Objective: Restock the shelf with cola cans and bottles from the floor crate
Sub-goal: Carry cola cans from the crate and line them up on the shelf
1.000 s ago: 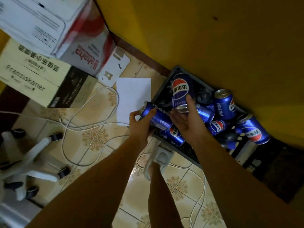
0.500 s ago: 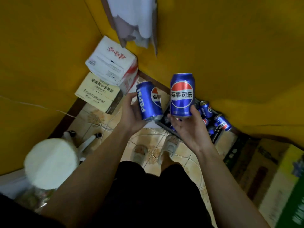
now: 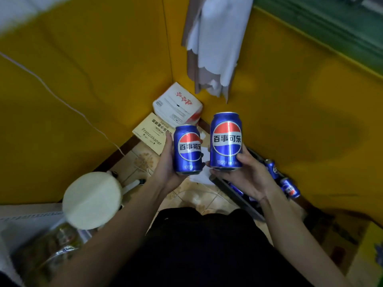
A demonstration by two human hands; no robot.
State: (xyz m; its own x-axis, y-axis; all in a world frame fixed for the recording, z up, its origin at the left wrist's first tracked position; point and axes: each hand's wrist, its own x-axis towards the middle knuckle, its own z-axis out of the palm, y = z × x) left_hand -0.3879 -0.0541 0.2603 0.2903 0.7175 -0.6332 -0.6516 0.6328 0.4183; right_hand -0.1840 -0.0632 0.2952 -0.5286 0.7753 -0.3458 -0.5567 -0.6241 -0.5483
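Two blue cola cans stand upright above the floor, one in each of a person's hands: the left can [image 3: 187, 149] is gripped by the left hand [image 3: 169, 162], thumb along its far side and fingers curled behind it, while the right can [image 3: 226, 141], held slightly higher, sits in the right hand [image 3: 245, 175], thumb pressed on its lower front and fingers wrapped under and behind its base. The two cans are just beside each other without touching. Below and behind the right fingers, a dark floor crate [image 3: 236, 193] is largely hidden by the wrist and forearm; two more cans [image 3: 290, 187] show clearly inside it, with others only partly visible in shadow. Beyond the left fingers, two cartons [image 3: 163, 121] are stacked in the corner of the yellow walls. A round pale stool seat [image 3: 92, 200] lies below the left forearm, blurred. White cloth [image 3: 213, 44] hangs above both hands.
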